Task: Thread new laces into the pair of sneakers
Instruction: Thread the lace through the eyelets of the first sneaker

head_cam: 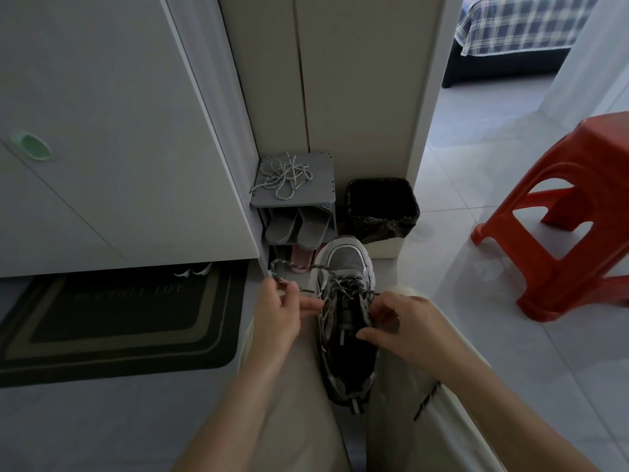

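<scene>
A grey, white and black sneaker (345, 267) lies between my knees, toe pointing away. A speckled dark lace (343, 287) crosses its lower eyelets. My left hand (277, 321) pinches the lace's left end, which loops out to the left of the shoe. My right hand (398, 321) pinches the lace at the shoe's right eyelet row, thumb against the tongue. A second, lighter lace (284, 177) lies tangled on top of the small grey shoe rack (323, 195).
Grey slippers (296, 226) sit in the rack, a pink pair below. A black-lined bin (381, 209) stands right of it. A red plastic stool (565, 212) is at right, a dark doormat (119, 321) at left under a white cabinet door (102, 131).
</scene>
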### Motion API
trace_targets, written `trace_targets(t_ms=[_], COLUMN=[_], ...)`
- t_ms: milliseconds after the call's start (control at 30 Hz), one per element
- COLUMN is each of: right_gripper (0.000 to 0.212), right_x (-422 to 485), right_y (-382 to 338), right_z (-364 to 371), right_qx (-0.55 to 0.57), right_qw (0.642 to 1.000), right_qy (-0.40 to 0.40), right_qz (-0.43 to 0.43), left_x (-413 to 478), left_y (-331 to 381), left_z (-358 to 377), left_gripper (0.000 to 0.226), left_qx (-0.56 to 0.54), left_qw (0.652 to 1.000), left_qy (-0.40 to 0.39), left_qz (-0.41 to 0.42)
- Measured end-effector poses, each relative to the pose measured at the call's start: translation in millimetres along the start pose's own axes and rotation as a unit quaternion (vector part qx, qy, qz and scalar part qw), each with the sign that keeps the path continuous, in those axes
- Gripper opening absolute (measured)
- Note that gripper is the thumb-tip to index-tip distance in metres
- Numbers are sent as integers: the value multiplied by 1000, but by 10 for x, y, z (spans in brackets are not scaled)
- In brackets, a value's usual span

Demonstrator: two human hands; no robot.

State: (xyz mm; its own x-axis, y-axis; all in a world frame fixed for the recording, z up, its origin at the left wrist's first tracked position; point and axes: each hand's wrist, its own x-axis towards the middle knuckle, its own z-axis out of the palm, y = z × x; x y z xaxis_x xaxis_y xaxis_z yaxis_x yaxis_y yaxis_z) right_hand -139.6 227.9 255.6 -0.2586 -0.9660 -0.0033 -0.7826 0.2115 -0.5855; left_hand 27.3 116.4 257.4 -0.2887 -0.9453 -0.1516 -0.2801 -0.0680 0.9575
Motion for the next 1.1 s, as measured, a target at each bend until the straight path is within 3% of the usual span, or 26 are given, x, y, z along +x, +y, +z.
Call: trace_targets(t_ms=[200,333,400,533,633,733,800,867,933,1033,1100], right_gripper=[39,58,61,33,28,12,30,43,39,10,3], right_x=[9,13,9,41,108,121,101,94,115,178,200], right_y=[46,110,129,128,149,99,74,79,100,77,23], right_z=[25,43,44,51,81,72,76,67,59,79,110], right_qx=[13,11,22,39,-2,34,58,83,96,121,139], right_qw=[1000,999,996,984,991,995,995,992,988,983,977], right_qy=[5,34,85,171,130,91,84,87,91,93,102], right_qz=[-8,-11,-10,27,26,26,25,42,73,105,123], left_x=[96,120,123,90,-8,-74,-83,-71,-66,-88,-134], left_y=[37,-30,-71,-92,-18,44,60,40,14,-50,-91], left_z=[-180,-395,-495,-505,-270,-11,88,112,90,31,0], left_gripper=[9,5,20,60,45,34,34,29,23,22,27], left_qx=[84,196,210,206,219,247,263,304,337,317,293], left_qw=[995,980,978,977,968,944,931,915,903,923,938], left_qy=[-47,-28,10,59,10,-77,-107,-83,-43,-38,-43], left_qz=[-32,-6,-6,14,120,206,230,253,261,213,179])
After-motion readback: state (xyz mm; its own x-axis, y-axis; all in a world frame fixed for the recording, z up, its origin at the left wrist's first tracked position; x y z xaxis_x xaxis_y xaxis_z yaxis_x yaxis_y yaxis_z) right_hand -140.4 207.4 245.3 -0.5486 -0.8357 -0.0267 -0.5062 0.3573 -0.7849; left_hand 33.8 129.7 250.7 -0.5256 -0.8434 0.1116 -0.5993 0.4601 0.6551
